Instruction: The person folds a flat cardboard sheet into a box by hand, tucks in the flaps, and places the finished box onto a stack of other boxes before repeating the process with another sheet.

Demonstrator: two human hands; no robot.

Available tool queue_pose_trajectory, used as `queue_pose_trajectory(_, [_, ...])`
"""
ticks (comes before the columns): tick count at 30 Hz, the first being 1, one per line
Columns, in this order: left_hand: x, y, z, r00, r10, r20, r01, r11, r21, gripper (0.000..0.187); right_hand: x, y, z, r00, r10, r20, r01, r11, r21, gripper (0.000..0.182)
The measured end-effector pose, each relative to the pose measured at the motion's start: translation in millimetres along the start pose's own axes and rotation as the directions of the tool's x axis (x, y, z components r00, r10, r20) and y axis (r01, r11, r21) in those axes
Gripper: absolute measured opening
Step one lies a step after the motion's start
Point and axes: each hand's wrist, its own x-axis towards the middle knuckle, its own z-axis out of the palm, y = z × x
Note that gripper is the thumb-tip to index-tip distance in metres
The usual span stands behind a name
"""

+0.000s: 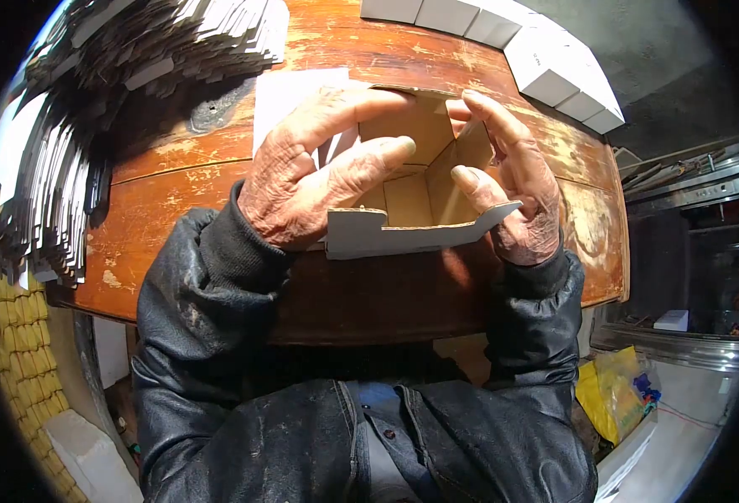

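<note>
Between my hands is a cardboard box [415,240], white outside and brown inside, its open end turned up toward me. A notched flap sticks out along the box's near edge. My left hand [315,168] grips the left side, with the thumb across the opening and the index finger along the far edge. On the other side, my right hand [516,180] curls around the right wall, its thumb at the opening and its fingers at the far right corner. Some fingertips of both hands are hidden behind the cardboard. A white sheet [279,101] lies beyond my left hand.
Stacks of flat cardboard blanks [193,50] fill the far left of the worn wooden table [176,201], with another stack [55,184] at its left edge. A row of finished white boxes [558,71] stands along the far right edge. A yellow bag [612,394] lies below right.
</note>
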Motion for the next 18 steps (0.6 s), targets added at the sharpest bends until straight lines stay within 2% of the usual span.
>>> queue_pose_trajectory(1, [0,-2,-2,0.999,0.038,0.020,-0.039,0.998,0.052,0.034,0,-1,-1,1.000,0.011,0.004,-0.011,1.000,0.005,0.042])
queue_pose_trajectory(4, [-1,0,-3,0.998,-0.011,0.063,0.001,0.987,0.158,0.039,3,8,-11,0.991,-0.112,0.073,0.122,0.980,-0.156,0.038])
queue_pose_trajectory(5, [-2,-2,-1,0.998,0.018,0.053,-0.027,0.985,0.170,0.039,1,7,-9,0.996,-0.080,0.034,0.081,0.995,-0.051,0.031])
queue_pose_trajectory(8, [0,-12,0,0.980,0.197,-0.007,-0.188,0.944,0.272,0.035,-2,11,-16,0.998,-0.060,0.000,0.060,0.997,-0.049,0.024])
queue_pose_trajectory(9, [-1,-11,-1,0.992,0.125,0.002,-0.122,0.965,0.233,0.035,-1,3,-17,1.000,-0.003,-0.012,0.004,1.000,0.025,0.024])
queue_pose_trajectory(11, [-4,-4,-3,0.999,-0.018,0.027,0.014,0.988,0.154,0.035,1,7,-31,0.995,-0.065,0.071,0.066,0.998,-0.014,0.041])
queue_pose_trajectory(14, [-3,5,-5,0.993,-0.109,0.037,0.102,0.982,0.157,0.034,0,9,-36,0.990,-0.076,0.119,0.083,0.995,-0.056,0.072])
queue_pose_trajectory(17, [0,7,-8,0.997,-0.043,0.059,0.029,0.976,0.215,0.037,-2,4,-33,0.991,-0.062,0.118,0.075,0.992,-0.105,0.061])
queue_pose_trajectory(18, [-1,7,-8,0.997,-0.060,0.054,0.050,0.984,0.172,0.039,-2,2,-32,0.992,-0.048,0.117,0.061,0.991,-0.117,0.058])
